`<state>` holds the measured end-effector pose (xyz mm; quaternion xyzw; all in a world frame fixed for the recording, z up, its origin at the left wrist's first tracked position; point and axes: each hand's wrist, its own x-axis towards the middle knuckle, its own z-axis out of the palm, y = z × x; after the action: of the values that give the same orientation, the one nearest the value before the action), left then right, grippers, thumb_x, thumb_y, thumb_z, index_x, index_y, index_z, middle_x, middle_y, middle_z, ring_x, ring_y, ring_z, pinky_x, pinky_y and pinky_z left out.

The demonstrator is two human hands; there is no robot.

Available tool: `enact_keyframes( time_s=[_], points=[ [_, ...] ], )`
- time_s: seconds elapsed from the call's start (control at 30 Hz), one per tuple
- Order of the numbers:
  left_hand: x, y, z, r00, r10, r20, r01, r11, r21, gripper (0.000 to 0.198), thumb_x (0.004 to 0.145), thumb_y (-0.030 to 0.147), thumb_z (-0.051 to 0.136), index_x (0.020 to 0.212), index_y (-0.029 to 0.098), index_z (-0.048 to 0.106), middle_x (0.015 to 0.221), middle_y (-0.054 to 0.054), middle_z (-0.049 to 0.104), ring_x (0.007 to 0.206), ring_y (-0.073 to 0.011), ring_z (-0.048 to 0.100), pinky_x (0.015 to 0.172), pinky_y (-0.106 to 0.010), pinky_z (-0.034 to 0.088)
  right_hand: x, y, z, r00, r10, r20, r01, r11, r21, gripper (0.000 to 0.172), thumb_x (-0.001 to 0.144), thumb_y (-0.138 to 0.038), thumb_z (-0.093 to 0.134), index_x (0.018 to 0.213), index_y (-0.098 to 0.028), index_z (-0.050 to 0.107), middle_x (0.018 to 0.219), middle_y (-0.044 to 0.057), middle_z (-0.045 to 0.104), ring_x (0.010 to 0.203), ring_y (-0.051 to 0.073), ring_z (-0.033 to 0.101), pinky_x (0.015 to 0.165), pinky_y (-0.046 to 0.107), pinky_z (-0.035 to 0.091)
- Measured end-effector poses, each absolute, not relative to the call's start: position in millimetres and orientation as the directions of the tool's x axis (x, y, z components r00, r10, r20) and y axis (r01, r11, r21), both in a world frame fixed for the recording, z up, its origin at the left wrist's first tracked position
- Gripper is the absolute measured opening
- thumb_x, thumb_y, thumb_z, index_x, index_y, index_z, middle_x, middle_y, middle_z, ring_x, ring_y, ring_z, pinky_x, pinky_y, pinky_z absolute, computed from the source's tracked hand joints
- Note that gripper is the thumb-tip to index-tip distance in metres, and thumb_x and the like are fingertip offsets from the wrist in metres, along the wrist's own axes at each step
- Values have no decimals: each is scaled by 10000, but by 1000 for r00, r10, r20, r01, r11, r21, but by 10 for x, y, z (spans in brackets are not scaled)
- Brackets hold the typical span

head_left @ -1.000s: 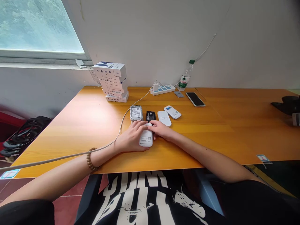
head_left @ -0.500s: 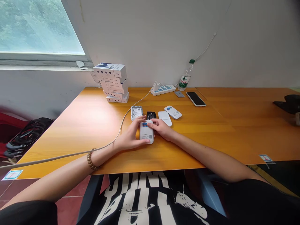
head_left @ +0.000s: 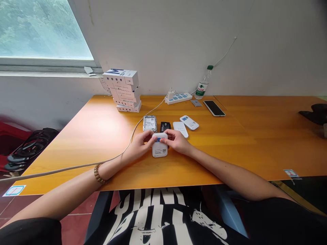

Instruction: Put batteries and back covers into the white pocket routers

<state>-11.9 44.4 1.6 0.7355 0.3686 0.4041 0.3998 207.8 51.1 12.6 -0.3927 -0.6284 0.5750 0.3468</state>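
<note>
A white rounded device (head_left: 160,150) with a blue label and a small printed code is held between both hands near the table's front edge. My left hand (head_left: 142,144) pinches its upper left side, thumb on the face. My right hand (head_left: 177,141) grips the upper right side, its thumb by the blue label. Just beyond the hands lie an opened device (head_left: 150,123) showing a printed label, and a black battery (head_left: 165,127), partly hidden by my right hand. To their right are a white cover (head_left: 180,129) and another white device (head_left: 189,123).
A stack of white boxes (head_left: 122,90) stands at the back left. A power strip (head_left: 178,98), a water bottle (head_left: 201,83), a small grey packet (head_left: 196,102) and a phone (head_left: 214,108) are along the back. A cable (head_left: 102,162) crosses over my left wrist.
My left thumb has moved from the device's lower edge up to its upper left side. The device now faces me more squarely. My right hand keeps its grip.
</note>
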Motion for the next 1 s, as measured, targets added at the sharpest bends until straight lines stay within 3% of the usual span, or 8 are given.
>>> enact_keyframes(
  time_s=[0.2,0.37,0.57,0.7,0.83,1.0],
  points=[
    [-115,435,-24,396,840,370,271,-492,828,371,1056,496,531,827,210,472,729,34,477,647,-116,447,583,-227,403,2091,498,152,-453,891,28,114,89,-989,452,789,-596,817,829,-222,567,770,4,658,726,183,653,606,288,525],
    [-120,408,-17,407,851,332,251,-454,855,366,1057,496,540,836,210,480,746,27,496,672,-126,497,607,-236,452,2093,521,160,-481,876,34,174,133,-976,548,817,-748,710,808,-211,603,700,-3,599,643,157,560,552,278,473],
    [-102,411,23,469,846,255,233,-397,887,369,1045,533,550,906,192,570,743,9,557,658,-139,534,581,-246,456,2084,475,168,-413,904,113,168,198,-966,554,838,-716,706,675,-215,535,615,-26,488,571,130,468,499,267,386],
    [-84,433,16,544,824,160,144,-279,949,410,999,572,619,1095,174,636,896,-50,695,706,-166,633,591,-261,522,2068,507,174,-334,936,109,126,158,-979,562,812,-747,702,712,-204,599,636,-10,554,595,150,522,500,272,429],
    [-107,466,-28,555,830,51,159,-167,973,472,988,621,618,1039,152,650,813,-43,684,620,-154,626,536,-259,532,2075,579,158,-323,941,105,83,138,-987,576,796,-759,721,779,-188,649,669,-5,616,586,152,574,490,270,459],
    [-145,510,-72,486,861,148,55,-200,978,445,999,599,618,1027,156,651,827,-41,669,646,-146,606,535,-244,517,2120,641,106,-506,861,-42,107,14,-994,600,791,-769,729,811,-172,674,635,-2,655,459,125,548,402,252,388]
  ],
)
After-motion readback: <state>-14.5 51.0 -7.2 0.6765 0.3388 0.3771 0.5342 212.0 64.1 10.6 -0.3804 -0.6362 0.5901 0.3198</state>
